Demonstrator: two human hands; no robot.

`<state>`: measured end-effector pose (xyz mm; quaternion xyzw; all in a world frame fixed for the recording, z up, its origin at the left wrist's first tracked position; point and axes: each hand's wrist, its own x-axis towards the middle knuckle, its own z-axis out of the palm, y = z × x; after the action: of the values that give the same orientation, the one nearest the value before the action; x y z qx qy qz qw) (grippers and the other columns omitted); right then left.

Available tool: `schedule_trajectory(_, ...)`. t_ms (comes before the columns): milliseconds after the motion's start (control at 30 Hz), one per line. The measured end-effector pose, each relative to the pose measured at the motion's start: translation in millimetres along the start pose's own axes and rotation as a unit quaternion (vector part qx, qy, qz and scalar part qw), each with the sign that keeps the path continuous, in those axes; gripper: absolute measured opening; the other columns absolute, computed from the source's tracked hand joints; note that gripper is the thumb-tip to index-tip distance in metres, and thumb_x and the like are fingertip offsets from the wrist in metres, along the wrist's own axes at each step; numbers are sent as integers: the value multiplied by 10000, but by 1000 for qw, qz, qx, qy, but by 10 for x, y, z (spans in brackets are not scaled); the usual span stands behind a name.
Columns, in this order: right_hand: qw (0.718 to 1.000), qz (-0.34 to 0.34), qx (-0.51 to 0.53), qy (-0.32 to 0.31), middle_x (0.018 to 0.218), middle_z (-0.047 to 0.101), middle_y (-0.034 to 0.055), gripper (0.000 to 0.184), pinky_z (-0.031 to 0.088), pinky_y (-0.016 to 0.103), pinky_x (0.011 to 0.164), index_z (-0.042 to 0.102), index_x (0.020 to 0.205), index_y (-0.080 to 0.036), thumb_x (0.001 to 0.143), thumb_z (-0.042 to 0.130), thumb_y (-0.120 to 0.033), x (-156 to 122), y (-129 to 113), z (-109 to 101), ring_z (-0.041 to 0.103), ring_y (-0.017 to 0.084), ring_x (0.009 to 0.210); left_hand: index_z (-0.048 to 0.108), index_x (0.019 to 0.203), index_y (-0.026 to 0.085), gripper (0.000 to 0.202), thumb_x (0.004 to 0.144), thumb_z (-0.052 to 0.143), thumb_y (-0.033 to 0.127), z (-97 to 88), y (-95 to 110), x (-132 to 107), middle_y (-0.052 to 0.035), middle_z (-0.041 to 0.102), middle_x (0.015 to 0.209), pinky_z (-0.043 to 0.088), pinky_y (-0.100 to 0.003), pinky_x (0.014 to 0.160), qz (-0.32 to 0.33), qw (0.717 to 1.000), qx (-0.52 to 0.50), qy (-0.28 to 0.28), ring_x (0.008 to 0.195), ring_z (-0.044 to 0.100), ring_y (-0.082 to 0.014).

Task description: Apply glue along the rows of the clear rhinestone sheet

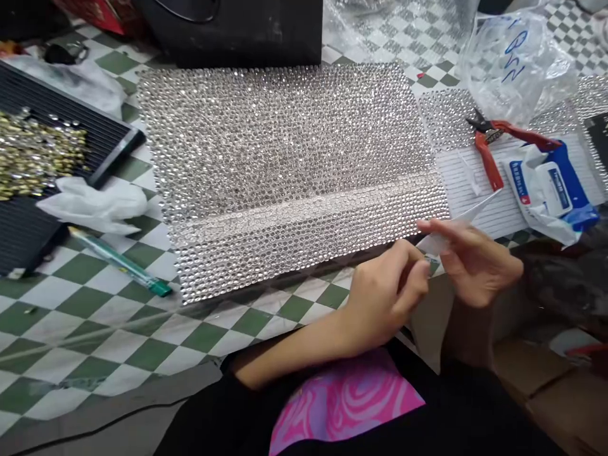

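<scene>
Rhinestone sheet [285,139] lies flat before you, and you're at its lower right corner! Your right hand [479,259] pinches a white strip [432,244]; your left hand [389,291] curls alongside, its grasp I can't tell. Handling that strip looks like the current step, calling for light, steady fingers. Checkered tabletop [204,339] beneath the sheet, red-handled pliers [487,161] right of it, green pen [118,259] left, black box [266,31] behind.

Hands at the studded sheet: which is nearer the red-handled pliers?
The right hand, at the lower right corner of the sheet; the left hand is farther from the pliers.
</scene>
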<state>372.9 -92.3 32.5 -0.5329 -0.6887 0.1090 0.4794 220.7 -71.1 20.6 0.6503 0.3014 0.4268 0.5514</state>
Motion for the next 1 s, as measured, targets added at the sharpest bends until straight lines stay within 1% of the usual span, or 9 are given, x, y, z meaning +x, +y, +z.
schedule_trajectory(67, 1000, 15, -12, -11, 1066, 738, 25, 452, 616, 331, 755, 656, 1243, -301, 844, 611, -94, 25, 12, -120, 717, 186, 952, 540, 985, 219, 37, 950, 532, 219, 31, -29, 8, 5, 599, 849, 449, -210, 639, 135, 978, 135, 89, 744, 558, -92)
schedule_trajectory(133, 999, 36, 6, -22, 1052, 741, 17, 460, 626, 304, 743, 663, 1237, -295, 836, 608, -76, 50, 5, -181, 722, 173, 925, 567, 1085, 228, 222, 897, 559, 110, 81, -44, 39, -33, 616, 970, 496, -243, 738, 227, 930, 255, 134, 898, 580, -131)
schedule_trajectory(200, 998, 43, 31, -34, 1045, 744, 30, 454, 629, 269, 718, 664, 1245, -254, 832, 613, -72, 73, -7, -196, 728, 166, 887, 610, 1077, 215, 241, 881, 561, 84, 141, -38, 91, -46, 615, 999, 501, -267, 796, 263, 899, 319, 142, 963, 574, -153)
schedule_trajectory(300, 1000, 17, -2, -22, 985, 753, 33, 404, 612, 245, 652, 702, 1187, -236, 835, 613, -58, 96, 6, -169, 728, 159, 813, 635, 946, 182, 95, 894, 577, 129, 206, 2, 178, -32, 634, 917, 490, -265, 740, 265, 893, 336, 140, 877, 568, -145)
schedule_trajectory(400, 999, -27, -37, -13, 951, 754, 35, 356, 606, 290, 668, 716, 1155, -238, 856, 603, -80, 103, 77, -113, 726, 174, 804, 615, 846, 192, 134, 905, 536, 101, 210, 38, 227, -10, 652, 797, 485, -281, 653, 248, 905, 327, 113, 756, 567, -135)
schedule_trajectory(567, 996, -74, -48, 7, 920, 753, 54, 261, 596, 315, 682, 729, 1122, -210, 892, 611, -172, 113, 227, -5, 720, 181, 787, 636, 871, 208, 120, 892, 563, 116, 148, 38, 232, -2, 651, 745, 496, -270, 611, 237, 912, 317, 109, 708, 578, -135)
schedule_trajectory(633, 995, -82, -48, -6, 920, 753, 53, 253, 597, 324, 701, 724, 1129, -220, 909, 600, -208, 131, 258, 26, 725, 188, 820, 636, 873, 201, 113, 884, 575, 107, 136, 30, 232, -9, 626, 719, 500, -264, 616, 222, 915, 314, 120, 692, 570, -133)
schedule_trajectory(867, 992, -93, -65, -47, 1001, 749, 35, 276, 592, 349, 717, 703, 1151, -272, 939, 539, -206, 201, 282, 63, 724, 185, 858, 631, 830, 167, 108, 892, 571, 102, 159, 25, 225, -6, 567, 665, 452, -264, 559, 194, 923, 293, 157, 647, 520, -117)
schedule_trajectory(1000, 991, -101, -61, -62, 1017, 748, 42, 282, 593, 350, 739, 700, 1158, -256, 934, 544, -188, 214, 322, 75, 724, 186, 874, 596, 815, 201, 133, 894, 565, 99, 188, 31, 209, 7, 506, 649, 412, -283, 566, 151, 928, 295, 171, 649, 466, -126)
